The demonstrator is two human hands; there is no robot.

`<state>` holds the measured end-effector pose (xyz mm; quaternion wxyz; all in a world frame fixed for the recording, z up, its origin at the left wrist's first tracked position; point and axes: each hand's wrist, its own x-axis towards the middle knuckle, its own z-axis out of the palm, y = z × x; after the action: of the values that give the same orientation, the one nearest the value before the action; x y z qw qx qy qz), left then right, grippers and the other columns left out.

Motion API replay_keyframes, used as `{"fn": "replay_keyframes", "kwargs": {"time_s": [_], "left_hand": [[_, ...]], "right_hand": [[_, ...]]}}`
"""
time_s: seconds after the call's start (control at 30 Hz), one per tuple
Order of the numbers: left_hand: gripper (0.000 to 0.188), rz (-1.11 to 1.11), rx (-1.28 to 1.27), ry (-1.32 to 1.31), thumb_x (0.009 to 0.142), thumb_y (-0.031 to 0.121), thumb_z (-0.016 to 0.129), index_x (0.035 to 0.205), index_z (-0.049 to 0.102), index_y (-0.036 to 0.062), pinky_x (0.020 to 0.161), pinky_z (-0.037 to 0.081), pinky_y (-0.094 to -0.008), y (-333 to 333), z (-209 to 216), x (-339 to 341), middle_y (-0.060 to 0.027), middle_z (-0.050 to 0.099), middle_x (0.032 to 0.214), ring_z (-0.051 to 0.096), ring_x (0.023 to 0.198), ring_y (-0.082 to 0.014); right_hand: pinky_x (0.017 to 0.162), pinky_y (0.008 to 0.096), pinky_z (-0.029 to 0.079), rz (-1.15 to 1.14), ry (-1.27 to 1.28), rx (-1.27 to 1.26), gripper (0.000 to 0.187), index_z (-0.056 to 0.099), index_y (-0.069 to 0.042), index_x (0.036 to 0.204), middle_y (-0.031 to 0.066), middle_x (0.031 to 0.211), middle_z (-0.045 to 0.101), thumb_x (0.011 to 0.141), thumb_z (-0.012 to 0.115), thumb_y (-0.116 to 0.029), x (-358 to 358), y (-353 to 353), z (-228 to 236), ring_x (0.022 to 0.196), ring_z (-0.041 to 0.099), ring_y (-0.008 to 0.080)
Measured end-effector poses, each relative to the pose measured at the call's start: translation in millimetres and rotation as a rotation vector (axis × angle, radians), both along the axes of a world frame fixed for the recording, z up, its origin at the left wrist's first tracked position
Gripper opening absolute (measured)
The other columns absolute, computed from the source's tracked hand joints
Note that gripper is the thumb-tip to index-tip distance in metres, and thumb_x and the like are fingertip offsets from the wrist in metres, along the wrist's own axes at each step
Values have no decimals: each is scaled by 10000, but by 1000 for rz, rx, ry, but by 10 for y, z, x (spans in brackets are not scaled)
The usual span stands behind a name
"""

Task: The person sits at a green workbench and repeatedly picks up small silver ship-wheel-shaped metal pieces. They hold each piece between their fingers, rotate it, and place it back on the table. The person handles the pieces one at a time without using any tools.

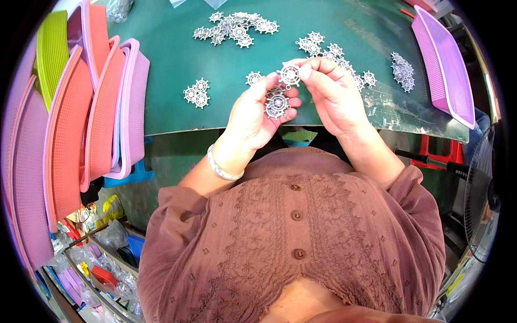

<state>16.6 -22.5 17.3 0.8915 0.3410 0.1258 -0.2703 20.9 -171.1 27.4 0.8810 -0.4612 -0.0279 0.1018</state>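
Silver ship's-wheel charms lie about on the green tabletop. A few of these charms (277,102) rest in my left hand (250,110), its fingers curled under them near the table's front edge. Between thumb and forefinger, my right hand (335,94) pinches one ship's-wheel charm (290,75) just above the others; my left thumb is close to its rim. A single charm (253,78) lies behind my left hand. Beyond my right hand spreads a loose row of charms (334,51), partly hidden by the fingers.
A large heap of charms (237,27) lies far back, a trio (197,93) at left, a small pile (402,72) at right. Nested plastic baskets (70,134) stand along the left edge. A purple basket (444,70) sits on the right, above a red stool (436,152) and a fan (479,194).
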Motion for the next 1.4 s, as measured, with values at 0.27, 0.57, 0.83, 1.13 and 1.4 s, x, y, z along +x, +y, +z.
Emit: {"fn": "replay_keyframes", "kwargs": {"time_s": [0.27, 0.57, 0.83, 1.13, 1.4], "left_hand": [[125, 5, 88, -138, 831, 152, 556, 891, 544, 44, 482, 397, -234, 84, 79, 6, -49, 568, 724, 517, 588, -114], [111, 31, 121, -144, 824, 116, 549, 902, 534, 38, 476, 381, -221, 86, 76, -10, -50, 561, 723, 505, 581, -105], [88, 29, 120, -132, 821, 78, 540, 900, 524, 43, 472, 378, -203, 86, 124, -20, -38, 545, 711, 496, 580, -100], [97, 41, 101, -120, 824, 108, 548, 881, 530, 31, 468, 381, -216, 105, 105, 0, -52, 559, 712, 498, 569, -104], [74, 73, 54, -76, 809, 75, 558, 862, 517, 43, 464, 362, -215, 143, 113, 43, -59, 547, 694, 489, 565, -115]], "right_hand": [[829, 265, 386, 7, 13, -23, 48, 598, -13, 802, 54, 865, 604, 792, 574, -52, 19, 4, -95, 838, 529, 115], [810, 259, 398, 37, 33, -40, 69, 591, -4, 822, 49, 846, 608, 799, 567, -65, 14, -3, -71, 824, 536, 111], [787, 253, 400, 56, 46, -33, 57, 580, -14, 798, 46, 825, 610, 802, 562, -67, 27, 1, -88, 804, 532, 108], [760, 266, 417, -12, 101, -27, 72, 563, -31, 762, 33, 752, 582, 813, 556, -80, 28, 49, -62, 754, 529, 112], [741, 403, 442, 344, -331, 428, 492, 431, -91, 585, 50, 585, 491, 939, 232, -368, -13, -184, 290, 625, 504, 192]]}}
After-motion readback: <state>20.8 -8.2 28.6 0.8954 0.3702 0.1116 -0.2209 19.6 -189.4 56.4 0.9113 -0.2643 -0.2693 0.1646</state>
